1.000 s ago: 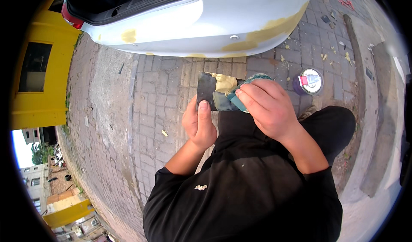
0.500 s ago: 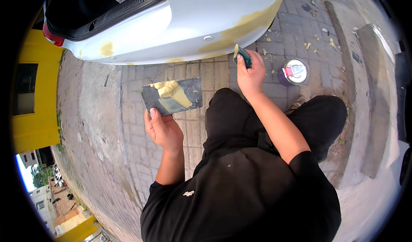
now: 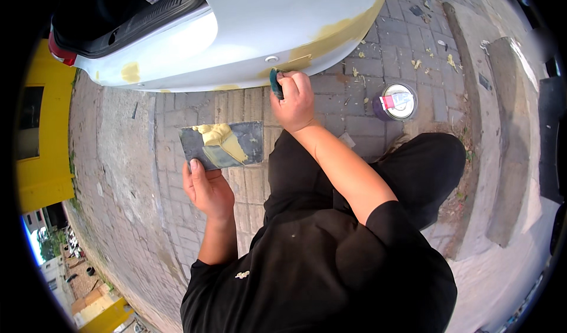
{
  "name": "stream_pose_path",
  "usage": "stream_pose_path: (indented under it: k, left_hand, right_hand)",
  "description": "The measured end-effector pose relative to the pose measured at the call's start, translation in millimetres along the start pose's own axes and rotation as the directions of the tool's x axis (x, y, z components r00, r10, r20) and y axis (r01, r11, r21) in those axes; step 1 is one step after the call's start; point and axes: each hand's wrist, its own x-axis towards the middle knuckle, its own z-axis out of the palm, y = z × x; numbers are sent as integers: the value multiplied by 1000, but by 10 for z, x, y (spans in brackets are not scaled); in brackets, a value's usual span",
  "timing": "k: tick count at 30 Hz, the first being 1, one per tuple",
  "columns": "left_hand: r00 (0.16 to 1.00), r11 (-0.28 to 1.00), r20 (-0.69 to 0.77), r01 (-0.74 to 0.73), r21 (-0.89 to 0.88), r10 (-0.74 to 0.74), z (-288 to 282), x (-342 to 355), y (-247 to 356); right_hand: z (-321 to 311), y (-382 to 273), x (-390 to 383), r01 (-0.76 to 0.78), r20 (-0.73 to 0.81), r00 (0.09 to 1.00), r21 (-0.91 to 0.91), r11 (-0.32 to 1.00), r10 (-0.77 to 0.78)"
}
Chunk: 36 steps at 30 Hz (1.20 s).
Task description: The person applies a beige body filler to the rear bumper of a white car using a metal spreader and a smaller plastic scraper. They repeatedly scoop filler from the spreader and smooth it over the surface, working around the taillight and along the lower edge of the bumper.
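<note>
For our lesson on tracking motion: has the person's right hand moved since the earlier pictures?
Yes. Judged against the round fitting on the white bumper, the right hand has moved closer, forward and leftward.

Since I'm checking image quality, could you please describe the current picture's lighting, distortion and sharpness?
Head view: glare whitens part of the car, while the trunk is nearly black inside; head view: the kerb bows and black fills the corners; head view: the board and right hand look fairly sharp.
</note>
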Motion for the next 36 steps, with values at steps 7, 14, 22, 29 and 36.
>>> stream_pose_path:
  k: [7, 14, 22, 29, 36]
  left_hand:
    - [999, 1000, -33, -3, -18, 2, 57, 9, 8]
    - [999, 999, 16, 31, -38, -31, 94, -25, -57]
    - [999, 999, -39, 28, -16, -29, -19, -45, -20]
    - [999, 999, -43, 24, -30, -25, -41, -36, -9]
    - [997, 996, -15, 81, -44, -82, 49, 3, -13]
  right_hand:
    - [-358, 206, 38, 83, -57, 995, 37, 996, -81]
    - [-463, 243, 256, -30, -154, 988, -59, 998, 21]
    - [-94, 54, 87, 48, 50, 998, 0, 999, -48]
    - [-310, 275, -40, 54, 174, 983, 59, 997, -63]
    - [-363, 461, 5, -158, -172, 975, -104, 982, 138]
